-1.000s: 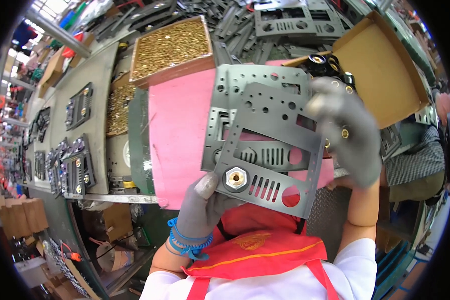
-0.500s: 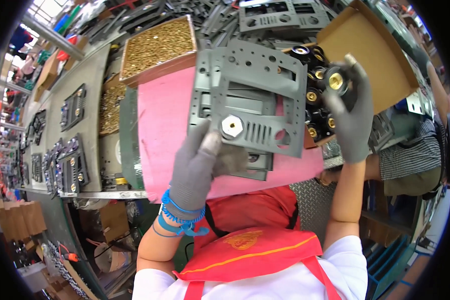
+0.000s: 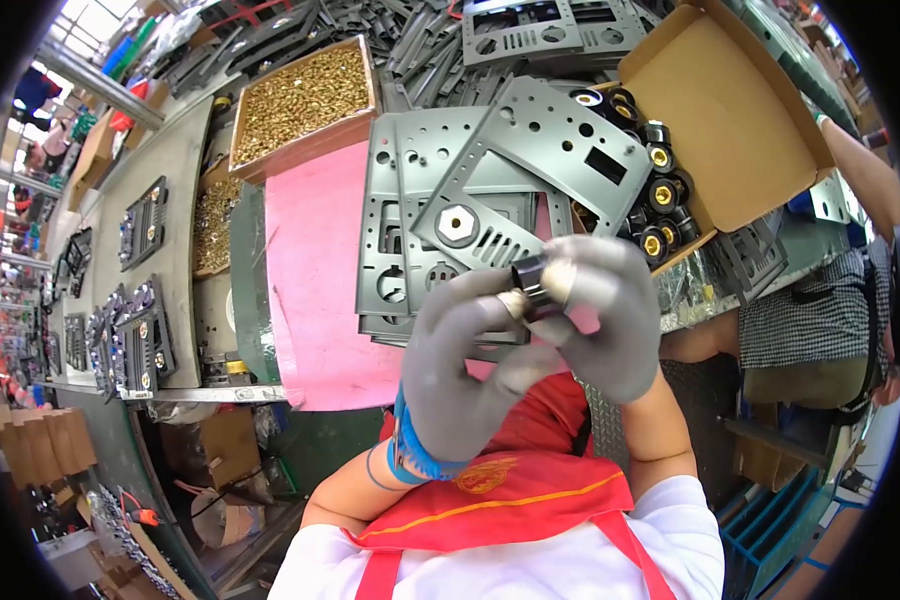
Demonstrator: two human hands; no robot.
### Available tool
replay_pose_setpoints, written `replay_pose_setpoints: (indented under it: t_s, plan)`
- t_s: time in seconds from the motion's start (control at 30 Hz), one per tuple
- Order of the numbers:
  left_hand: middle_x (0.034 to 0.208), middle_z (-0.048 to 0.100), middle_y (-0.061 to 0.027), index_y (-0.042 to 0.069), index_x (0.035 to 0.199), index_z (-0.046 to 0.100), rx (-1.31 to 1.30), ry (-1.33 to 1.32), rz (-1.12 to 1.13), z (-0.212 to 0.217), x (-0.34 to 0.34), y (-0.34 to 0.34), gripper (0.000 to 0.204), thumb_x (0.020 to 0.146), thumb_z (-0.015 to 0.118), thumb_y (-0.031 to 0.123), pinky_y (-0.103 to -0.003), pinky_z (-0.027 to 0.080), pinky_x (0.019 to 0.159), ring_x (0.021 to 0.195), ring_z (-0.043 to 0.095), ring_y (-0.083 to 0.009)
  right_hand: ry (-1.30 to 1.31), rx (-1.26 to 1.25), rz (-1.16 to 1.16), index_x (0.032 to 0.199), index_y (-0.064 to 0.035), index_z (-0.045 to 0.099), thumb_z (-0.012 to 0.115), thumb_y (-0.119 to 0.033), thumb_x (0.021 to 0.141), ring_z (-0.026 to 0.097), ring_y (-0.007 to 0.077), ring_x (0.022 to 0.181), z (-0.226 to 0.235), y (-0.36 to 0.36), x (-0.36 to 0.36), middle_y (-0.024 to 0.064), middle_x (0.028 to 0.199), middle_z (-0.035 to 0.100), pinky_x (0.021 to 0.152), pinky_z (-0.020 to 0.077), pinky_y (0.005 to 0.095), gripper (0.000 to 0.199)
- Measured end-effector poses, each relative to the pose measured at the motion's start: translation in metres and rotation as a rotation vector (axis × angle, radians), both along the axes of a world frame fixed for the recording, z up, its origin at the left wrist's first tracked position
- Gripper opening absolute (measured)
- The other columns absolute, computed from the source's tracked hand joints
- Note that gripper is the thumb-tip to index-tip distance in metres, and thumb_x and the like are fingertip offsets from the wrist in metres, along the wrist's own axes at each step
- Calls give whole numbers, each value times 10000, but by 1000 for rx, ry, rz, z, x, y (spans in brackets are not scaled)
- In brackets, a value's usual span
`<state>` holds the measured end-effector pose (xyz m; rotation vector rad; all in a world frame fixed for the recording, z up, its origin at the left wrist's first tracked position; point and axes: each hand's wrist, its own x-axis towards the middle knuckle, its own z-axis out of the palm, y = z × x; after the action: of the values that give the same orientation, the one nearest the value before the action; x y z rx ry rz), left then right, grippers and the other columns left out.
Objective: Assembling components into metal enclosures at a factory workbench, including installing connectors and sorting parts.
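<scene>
Assembled panels (image 3: 144, 225): out on the left bench, some leaning close together, perhaps to save room.
Brass pieces (image 3: 305, 105): heaped in a far-left box, apparently for easy picking.
Pink sheet (image 3: 315, 330): spread under the work, probably sparing the metal from scratches.
Grey plates (image 3: 380, 180): overlapping on it, handy for both hands.
Left hand (image 3: 460, 370): fingers curled, tips at the black part's left side; can't tell whether they pinch.
Top plate (image 3: 560, 150): askew across the others, white hex piece (image 3: 457, 226) on its near-left corner.
Black part (image 3: 532, 278): between the hands, above the plates' near edge.
Right hand (image 3: 610, 320): fingers grasping that part, seemingly steadying it.
Open carton (image 3: 730, 120): far right, black pieces (image 3: 660, 195) within reach.
</scene>
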<state>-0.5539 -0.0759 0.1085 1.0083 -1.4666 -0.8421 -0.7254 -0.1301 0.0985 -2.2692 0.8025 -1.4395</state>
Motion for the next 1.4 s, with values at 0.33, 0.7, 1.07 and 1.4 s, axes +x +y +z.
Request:
replay_pose_setpoints:
  t_s: [0.33, 0.7, 1.07, 1.4]
  plan:
    - [1121, 656, -90, 56, 1043, 610, 524, 1082, -335, -36, 20, 5, 204, 865, 682, -12, -331, 555, 868, 988, 646, -171, 97, 288, 50, 1189, -28, 667, 837, -188, 743, 615, 243, 886, 20, 15, 8, 109, 1042, 597, 763, 511, 350, 504]
    - [1084, 663, -68, 28, 1071, 610, 661, 1203, -491, -34, 30, 13, 164, 926, 652, 93, -306, 517, 900, 999, 636, -147, 3, 197, 867, 1097, -54, 697, 612, -66, 854, 637, 296, 1007, 47, 12, 22, 109, 1122, 669, 896, 468, 408, 258]
    - [1162, 632, -129, 110, 1039, 642, 627, 1176, -526, -33, 25, 22, 236, 844, 753, 180, -358, 495, 931, 1074, 615, -222, -105, 227, 66, 1166, -66, 611, 893, -229, 674, 558, 363, 1207, 39, 12, -1, 183, 1278, 585, 994, 463, 438, 589]
    - [1225, 618, -122, 83, 1083, 571, 554, 1179, -536, -44, 26, 21, 205, 900, 659, 52, -378, 478, 999, 1132, 606, -213, -20, 159, 51, 1166, -68, 577, 867, -116, 647, 584, 304, 1096, 48, 7, 8, 163, 1251, 559, 903, 490, 394, 596]
